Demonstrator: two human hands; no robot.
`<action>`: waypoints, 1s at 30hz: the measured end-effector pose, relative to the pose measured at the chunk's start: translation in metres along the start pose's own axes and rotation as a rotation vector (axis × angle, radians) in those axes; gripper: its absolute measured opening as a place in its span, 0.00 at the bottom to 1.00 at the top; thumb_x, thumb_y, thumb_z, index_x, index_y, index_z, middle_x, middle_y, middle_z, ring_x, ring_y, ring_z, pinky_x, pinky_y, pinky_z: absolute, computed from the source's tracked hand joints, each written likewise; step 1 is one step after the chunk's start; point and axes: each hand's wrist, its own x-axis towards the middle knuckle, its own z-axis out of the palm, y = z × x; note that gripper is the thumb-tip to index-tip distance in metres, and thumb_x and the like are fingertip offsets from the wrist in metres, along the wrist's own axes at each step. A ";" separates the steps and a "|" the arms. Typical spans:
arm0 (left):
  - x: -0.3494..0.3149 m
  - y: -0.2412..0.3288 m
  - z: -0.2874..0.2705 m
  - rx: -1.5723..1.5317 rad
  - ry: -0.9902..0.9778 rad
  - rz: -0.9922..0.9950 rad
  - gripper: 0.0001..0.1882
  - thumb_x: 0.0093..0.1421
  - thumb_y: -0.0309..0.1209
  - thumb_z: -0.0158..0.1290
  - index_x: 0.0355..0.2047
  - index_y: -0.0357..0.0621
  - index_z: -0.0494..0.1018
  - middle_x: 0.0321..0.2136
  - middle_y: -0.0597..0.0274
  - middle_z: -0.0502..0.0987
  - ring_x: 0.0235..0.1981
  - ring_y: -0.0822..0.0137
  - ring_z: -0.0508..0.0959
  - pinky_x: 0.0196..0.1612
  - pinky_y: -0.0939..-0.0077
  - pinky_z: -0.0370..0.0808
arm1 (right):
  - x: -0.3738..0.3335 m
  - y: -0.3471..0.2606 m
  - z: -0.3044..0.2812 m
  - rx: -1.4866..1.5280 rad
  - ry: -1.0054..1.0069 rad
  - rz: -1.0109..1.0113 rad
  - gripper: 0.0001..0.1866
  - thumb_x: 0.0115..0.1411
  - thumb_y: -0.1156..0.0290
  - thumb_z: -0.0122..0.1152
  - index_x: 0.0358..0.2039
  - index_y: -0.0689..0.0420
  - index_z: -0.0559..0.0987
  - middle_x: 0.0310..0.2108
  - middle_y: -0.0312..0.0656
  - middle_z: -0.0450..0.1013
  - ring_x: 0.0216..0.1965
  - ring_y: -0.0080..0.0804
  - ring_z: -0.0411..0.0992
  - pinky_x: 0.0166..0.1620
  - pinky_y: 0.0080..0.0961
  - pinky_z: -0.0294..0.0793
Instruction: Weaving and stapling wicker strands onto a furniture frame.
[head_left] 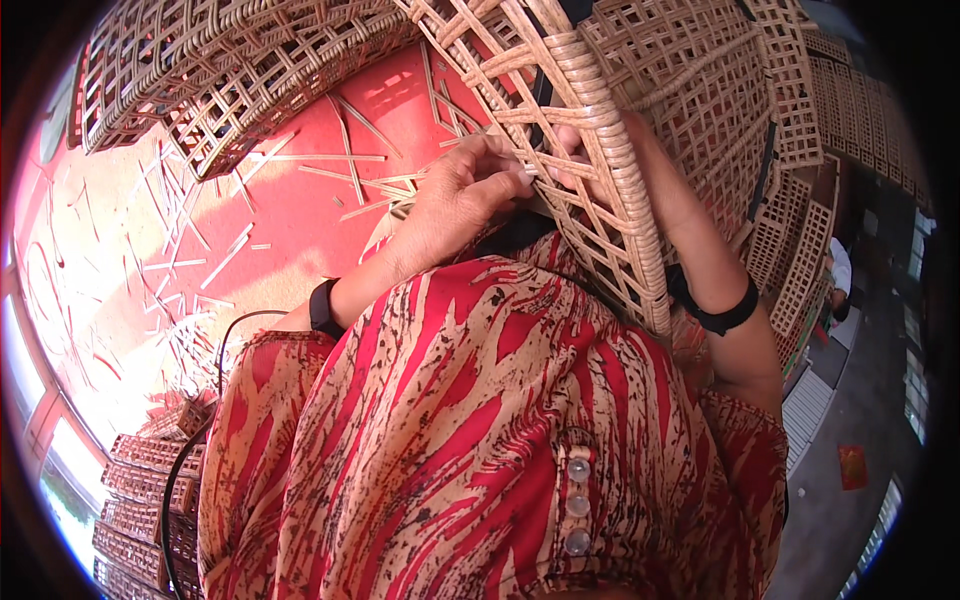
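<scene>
A light-brown wicker basket [605,120] with open lattice sides stands tilted in front of me, its thick wrapped edge running down toward my lap. My left hand [468,188] is at the lattice's left side, thumb and fingers pinched together on a strip of the weave. On the other side of the wrapped edge, my right hand [580,165] reaches inside the basket. Its fingers show partly through the holes, bent against the lattice close to the left fingertips; the rest is hidden behind the weave. Dark bands [545,85] run along the basket's frame.
More wicker baskets [240,80] stand at the far left, with stacked ones [150,490] at the lower left and others [790,240] on the right. Loose cut strips [200,240] litter the red floor [285,215]. A black cable [172,490] hangs beside my left side. Another person [840,275] is at the far right.
</scene>
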 end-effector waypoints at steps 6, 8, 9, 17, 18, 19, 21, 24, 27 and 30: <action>0.001 0.001 0.012 0.153 0.110 0.211 0.22 0.55 0.22 0.50 0.50 0.32 0.59 0.37 0.54 0.74 0.36 0.70 0.76 0.36 0.78 0.73 | 0.000 -0.005 0.002 -0.218 -0.004 -0.103 0.16 0.46 0.70 0.64 0.35 0.64 0.75 0.29 0.46 0.74 0.30 0.36 0.74 0.35 0.27 0.74; 0.005 -0.006 0.011 0.132 0.111 0.238 0.23 0.55 0.21 0.50 0.50 0.32 0.58 0.36 0.53 0.75 0.36 0.69 0.76 0.36 0.77 0.73 | 0.000 -0.006 0.002 -0.315 0.032 -0.170 0.16 0.45 0.70 0.65 0.34 0.64 0.75 0.28 0.46 0.74 0.30 0.36 0.74 0.34 0.27 0.74; 0.006 -0.008 0.010 0.110 0.112 0.266 0.23 0.54 0.21 0.50 0.51 0.31 0.58 0.35 0.52 0.75 0.36 0.68 0.76 0.36 0.76 0.74 | 0.001 -0.006 0.002 -0.315 0.032 -0.170 0.16 0.45 0.70 0.65 0.34 0.64 0.75 0.28 0.46 0.74 0.30 0.36 0.74 0.34 0.27 0.74; 0.008 -0.011 0.010 0.264 0.205 0.282 0.27 0.51 0.22 0.50 0.51 0.29 0.57 0.31 0.48 0.77 0.33 0.61 0.78 0.38 0.71 0.75 | 0.002 -0.021 0.013 0.109 0.056 0.079 0.17 0.57 0.59 0.58 0.31 0.64 0.73 0.21 0.29 0.68 0.21 0.13 0.64 0.23 0.16 0.66; 0.007 -0.010 0.010 0.317 0.215 0.278 0.27 0.50 0.23 0.50 0.51 0.29 0.57 0.31 0.47 0.77 0.33 0.59 0.79 0.38 0.70 0.75 | 0.002 -0.021 0.010 0.109 0.054 0.080 0.17 0.57 0.59 0.58 0.31 0.64 0.73 0.21 0.29 0.68 0.21 0.13 0.64 0.23 0.16 0.66; 0.007 -0.011 0.010 0.316 0.217 0.278 0.27 0.50 0.23 0.50 0.51 0.29 0.57 0.31 0.47 0.77 0.33 0.59 0.79 0.38 0.70 0.75 | 0.003 -0.022 0.006 0.006 -0.012 0.060 0.17 0.57 0.60 0.59 0.34 0.63 0.73 0.24 0.30 0.69 0.24 0.16 0.66 0.26 0.17 0.68; 0.007 -0.013 0.010 0.334 0.238 0.286 0.28 0.49 0.23 0.50 0.51 0.28 0.56 0.30 0.47 0.77 0.33 0.58 0.79 0.38 0.69 0.75 | 0.004 -0.022 0.003 -0.097 -0.078 0.040 0.17 0.57 0.60 0.59 0.36 0.63 0.73 0.27 0.32 0.70 0.26 0.18 0.68 0.28 0.18 0.70; 0.006 -0.011 0.010 0.322 0.234 0.270 0.28 0.49 0.23 0.50 0.51 0.28 0.56 0.30 0.47 0.77 0.33 0.58 0.79 0.38 0.69 0.75 | 0.004 -0.023 0.002 -0.222 -0.071 0.011 0.19 0.56 0.63 0.61 0.43 0.61 0.71 0.34 0.37 0.71 0.34 0.23 0.69 0.37 0.22 0.72; 0.008 -0.015 0.009 0.347 0.234 0.294 0.29 0.49 0.23 0.51 0.51 0.28 0.56 0.30 0.48 0.77 0.33 0.59 0.79 0.37 0.70 0.75 | 0.004 -0.027 0.001 -0.330 -0.094 0.016 0.22 0.54 0.65 0.62 0.47 0.60 0.69 0.39 0.40 0.70 0.39 0.26 0.68 0.43 0.26 0.71; 0.006 -0.013 0.010 0.318 0.222 0.270 0.28 0.50 0.22 0.51 0.51 0.28 0.56 0.30 0.50 0.77 0.33 0.62 0.78 0.37 0.71 0.75 | 0.009 -0.022 -0.002 -0.489 -0.127 -0.081 0.20 0.54 0.68 0.61 0.46 0.60 0.69 0.36 0.37 0.70 0.36 0.24 0.68 0.40 0.23 0.72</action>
